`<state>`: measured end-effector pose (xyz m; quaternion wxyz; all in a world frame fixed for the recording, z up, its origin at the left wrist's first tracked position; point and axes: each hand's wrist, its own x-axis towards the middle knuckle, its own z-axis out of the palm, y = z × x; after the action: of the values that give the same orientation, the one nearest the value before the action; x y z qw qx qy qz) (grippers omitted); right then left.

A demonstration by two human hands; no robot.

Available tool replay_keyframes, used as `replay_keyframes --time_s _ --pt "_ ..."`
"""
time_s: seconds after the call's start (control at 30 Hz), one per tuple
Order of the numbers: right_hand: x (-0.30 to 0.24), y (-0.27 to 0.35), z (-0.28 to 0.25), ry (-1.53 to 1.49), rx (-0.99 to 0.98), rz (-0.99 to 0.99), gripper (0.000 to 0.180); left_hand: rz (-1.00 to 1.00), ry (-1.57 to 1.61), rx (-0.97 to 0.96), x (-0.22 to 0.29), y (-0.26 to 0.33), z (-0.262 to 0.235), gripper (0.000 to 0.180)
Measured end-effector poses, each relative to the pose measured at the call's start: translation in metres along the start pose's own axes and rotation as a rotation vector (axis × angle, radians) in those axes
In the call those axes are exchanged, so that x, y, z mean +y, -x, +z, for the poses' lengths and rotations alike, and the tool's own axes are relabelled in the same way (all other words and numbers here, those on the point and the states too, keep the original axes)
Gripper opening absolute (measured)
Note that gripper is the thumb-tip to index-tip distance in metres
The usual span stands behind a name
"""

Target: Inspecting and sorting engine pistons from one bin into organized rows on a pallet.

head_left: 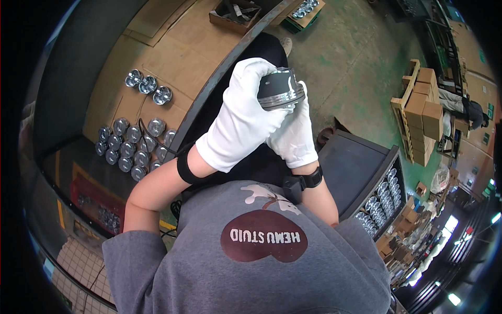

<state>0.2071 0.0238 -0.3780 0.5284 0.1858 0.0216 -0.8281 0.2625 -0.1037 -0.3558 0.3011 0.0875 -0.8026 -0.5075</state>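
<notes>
A piston [281, 90] with a dark grey skirt and shiny ring grooves is held up in front of my body, tilted on its side. My left hand [241, 112], in a white glove, wraps round its left side, with the fingers curled over the top. On the other side my gloved right hand [294, 132] grips it from the right and below. Part of the piston is hidden behind the gloves. A black strap [186, 168] circles my left forearm, and a black band [312, 179] sits on my right wrist.
Cardboard covers the bench [172, 52] on the left. Several pistons [125, 144] stand there in a group, with three more pistons [148, 85] in a row beyond. An open box [235, 15] lies at the far end. On the right, a rack [384, 196] holds many pistons; stacked cartons [421, 107] stand beside a pallet.
</notes>
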Motion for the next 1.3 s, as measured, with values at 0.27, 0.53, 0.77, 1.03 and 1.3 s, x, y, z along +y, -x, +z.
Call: replay_keyframes --time_s 0.27,0.53,0.77,1.03,1.3 --pt "-0.007 0.01 -0.009 -0.029 0.043 0.063 0.06 -0.063 0.027 -0.198 0.01 -0.009 -0.007 0.061" --pt "-0.006 0.008 -0.001 -0.034 0.027 0.05 0.06 -0.077 0.083 -0.221 0.002 -0.01 -0.009 0.059" --pt "-0.012 0.012 0.024 0.088 0.052 -0.173 0.066 -0.089 0.068 -0.195 0.002 -0.008 -0.009 0.062" --pt "-0.013 0.012 0.024 0.12 0.124 -0.169 0.06 -0.081 0.16 -0.269 0.004 -0.012 -0.013 0.067" --pt "0.005 0.018 0.01 0.237 0.339 -0.15 0.041 -0.335 0.339 -0.551 0.002 -0.017 -0.019 0.077"
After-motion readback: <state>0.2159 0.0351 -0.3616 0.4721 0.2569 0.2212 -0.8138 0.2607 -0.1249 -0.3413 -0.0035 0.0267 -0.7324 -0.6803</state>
